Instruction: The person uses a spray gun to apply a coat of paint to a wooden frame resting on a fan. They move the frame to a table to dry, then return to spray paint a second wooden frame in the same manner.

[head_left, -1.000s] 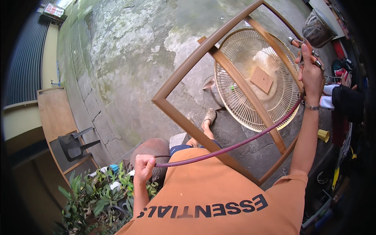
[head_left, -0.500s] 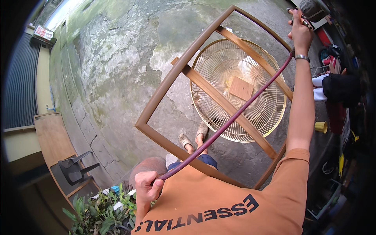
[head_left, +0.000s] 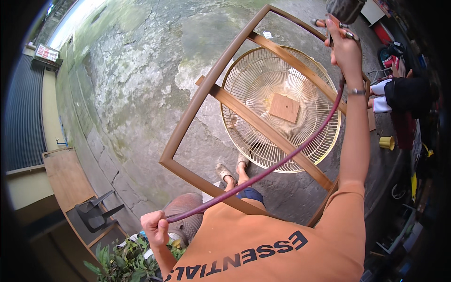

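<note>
Largest is the grey, moss-stained concrete floor (head_left: 136,108). Above it lies the brown wooden frame (head_left: 189,116), its long axis appearing to run from near the person's body outward, leaning right. Beneath the frame is a round, gold-coloured wire grille (head_left: 258,77), reaching closest to the frame's far and right edges; whether the two touch cannot be told. A purple-red hose (head_left: 256,177) sags across the frame's near edge and over the grille towards the right wrist, where its end is hidden. Two wooden slats (head_left: 265,130) cross the grille inside the frame.

The right hand (head_left: 346,52) is the nearer one, over the frame's far edge towards its right corner, its grip wrapped round a metal, copper-toned tool (head_left: 351,35). The left hand (head_left: 156,228) is outside the near-left corner, its grip closed tightly about the hose. Smaller, a square wooden block (head_left: 284,108) sits mid-grille, between the slats.
</note>
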{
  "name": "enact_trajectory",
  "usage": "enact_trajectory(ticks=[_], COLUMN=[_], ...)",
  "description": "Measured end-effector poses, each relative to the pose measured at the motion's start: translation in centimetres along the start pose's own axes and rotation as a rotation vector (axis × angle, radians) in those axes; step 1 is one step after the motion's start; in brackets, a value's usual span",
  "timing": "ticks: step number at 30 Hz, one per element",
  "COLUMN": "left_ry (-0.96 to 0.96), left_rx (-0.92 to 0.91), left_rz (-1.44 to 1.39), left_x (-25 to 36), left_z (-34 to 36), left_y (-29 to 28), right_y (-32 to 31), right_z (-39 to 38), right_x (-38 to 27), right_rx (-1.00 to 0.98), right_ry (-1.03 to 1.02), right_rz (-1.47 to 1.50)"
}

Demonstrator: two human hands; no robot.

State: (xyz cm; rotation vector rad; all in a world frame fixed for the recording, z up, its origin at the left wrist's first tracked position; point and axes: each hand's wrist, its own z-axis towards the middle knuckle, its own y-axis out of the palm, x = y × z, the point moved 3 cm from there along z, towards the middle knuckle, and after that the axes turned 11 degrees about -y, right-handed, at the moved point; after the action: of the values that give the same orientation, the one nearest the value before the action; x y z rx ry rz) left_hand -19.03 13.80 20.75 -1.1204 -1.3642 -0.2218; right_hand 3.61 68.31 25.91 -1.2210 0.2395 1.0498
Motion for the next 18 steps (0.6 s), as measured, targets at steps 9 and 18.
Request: enact_trajectory(ticks=[9, 18], left_ry=[-0.037, -0.106], left_rx=[-0.079, 0.146], left_rz=[0.031, -0.188], left_x=[2.8, -5.6], left_z=[-1.2, -2.9], left_y=[3.9, -1.8], right_y=[-0.3, 1.4], right_z=[7.5, -4.3], right_x=[1.8, -11.0], right_rx=[0.410, -0.169], right_ry=[-0.113, -0.183], right_rz=[-0.056, 0.249])
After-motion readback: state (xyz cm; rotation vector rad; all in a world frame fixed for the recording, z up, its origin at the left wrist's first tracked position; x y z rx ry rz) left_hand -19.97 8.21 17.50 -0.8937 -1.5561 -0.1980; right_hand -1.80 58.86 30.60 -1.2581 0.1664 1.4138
